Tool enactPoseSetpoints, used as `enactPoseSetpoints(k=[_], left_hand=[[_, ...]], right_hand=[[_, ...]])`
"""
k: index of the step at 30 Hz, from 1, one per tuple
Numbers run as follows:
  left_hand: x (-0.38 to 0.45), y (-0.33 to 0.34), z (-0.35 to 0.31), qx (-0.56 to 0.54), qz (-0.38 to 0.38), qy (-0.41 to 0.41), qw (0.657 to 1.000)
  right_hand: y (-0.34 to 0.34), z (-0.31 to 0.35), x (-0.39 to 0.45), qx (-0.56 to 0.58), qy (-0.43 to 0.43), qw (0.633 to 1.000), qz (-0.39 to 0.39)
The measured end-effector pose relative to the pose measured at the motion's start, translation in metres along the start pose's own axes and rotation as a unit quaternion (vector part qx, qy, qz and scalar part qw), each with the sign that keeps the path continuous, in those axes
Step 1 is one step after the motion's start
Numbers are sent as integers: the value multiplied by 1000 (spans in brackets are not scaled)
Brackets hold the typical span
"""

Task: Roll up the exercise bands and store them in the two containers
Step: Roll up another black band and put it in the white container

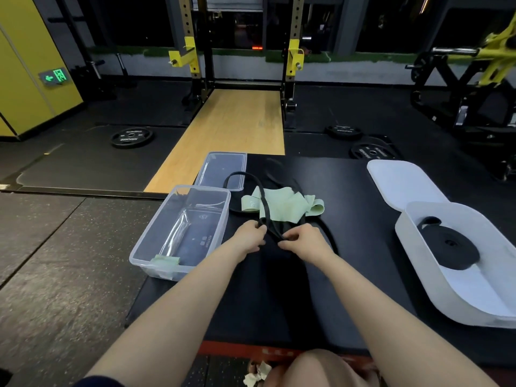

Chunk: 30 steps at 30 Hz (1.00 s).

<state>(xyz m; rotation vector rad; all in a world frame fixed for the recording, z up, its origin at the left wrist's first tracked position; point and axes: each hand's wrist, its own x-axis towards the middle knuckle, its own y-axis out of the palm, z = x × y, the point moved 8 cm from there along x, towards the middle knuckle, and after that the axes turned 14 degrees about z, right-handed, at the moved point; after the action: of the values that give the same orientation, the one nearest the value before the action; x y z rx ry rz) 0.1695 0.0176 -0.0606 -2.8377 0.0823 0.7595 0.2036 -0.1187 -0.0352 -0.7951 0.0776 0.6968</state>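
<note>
On the black padded platform (349,275), the left hand (250,238) and right hand (303,240) pinch a thin black rubber exercise band (272,229) between curled fingers, near the platform's middle. At the left edge stands a clear plastic rectangular container (156,247) holding a rolled pale green band (166,260). At the right edge, a white oval container (435,286) holds a coiled black band (449,247). Beyond the hands lies a loose light green fabric band (284,205). A clear lid (223,170) rests at the far edge.
</note>
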Motion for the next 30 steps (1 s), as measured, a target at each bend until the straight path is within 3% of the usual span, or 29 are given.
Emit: enactPoseSetpoints(k=[5, 9, 13, 17, 20, 23, 27, 30], left_hand=[[-8, 20, -6, -166, -30, 45, 985], [-14, 27, -6, -10, -43, 21, 999], [-17, 37, -1, 128, 7, -15, 992], [-16, 47, -2, 77, 51, -12, 996], [-12, 42, -3, 50, 23, -10, 998], [-8, 32, -3, 45, -30, -5, 999], [-5, 20, -4, 19, -82, 11, 996], [-1, 9, -7, 22, -120, 33, 992]], right_hand=[[5, 1, -24, -65, -19, 992, 105], [5, -5, -35, -124, -13, 981, 149], [5, -18, -41, -163, 12, 963, 213], [9, -36, -46, -167, 38, 941, 293], [9, -44, -46, -163, 43, 935, 313], [-1, -45, -40, -122, 47, 950, 282], [-38, -38, -15, -95, 24, 991, 89], [-57, -29, 3, -98, 6, 995, -16]])
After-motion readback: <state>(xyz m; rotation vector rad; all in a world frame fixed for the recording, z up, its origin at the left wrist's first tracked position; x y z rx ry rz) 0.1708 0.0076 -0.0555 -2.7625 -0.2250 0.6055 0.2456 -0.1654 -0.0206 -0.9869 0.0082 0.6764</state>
